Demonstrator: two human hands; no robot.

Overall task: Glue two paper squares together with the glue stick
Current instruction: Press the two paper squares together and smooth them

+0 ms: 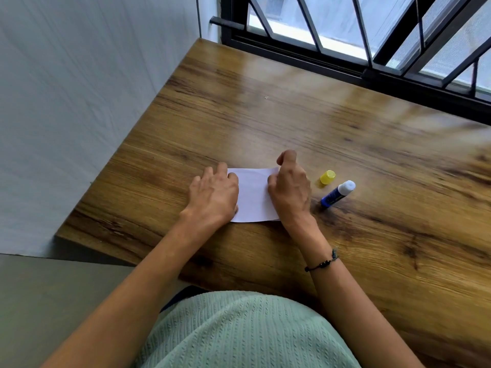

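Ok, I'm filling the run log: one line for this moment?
stage: pressing | left hand: flat on paper | right hand: curled, on paper | glue stick: uncapped, lying on table | cap: beside it

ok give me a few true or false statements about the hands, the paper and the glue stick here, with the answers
1. Both hands rest on the white paper. True: the left hand is on its left edge, the right hand on its right edge.
2. The glue stick is held in the right hand. False: it lies on the wooden table, right of that hand.
3. The yellow cap is off the glue stick. True: it sits apart on the table.
4. The paper lies right of the glue stick. False: it lies left of it.
5. A bracelet is on the left wrist. False: it is on the right wrist.
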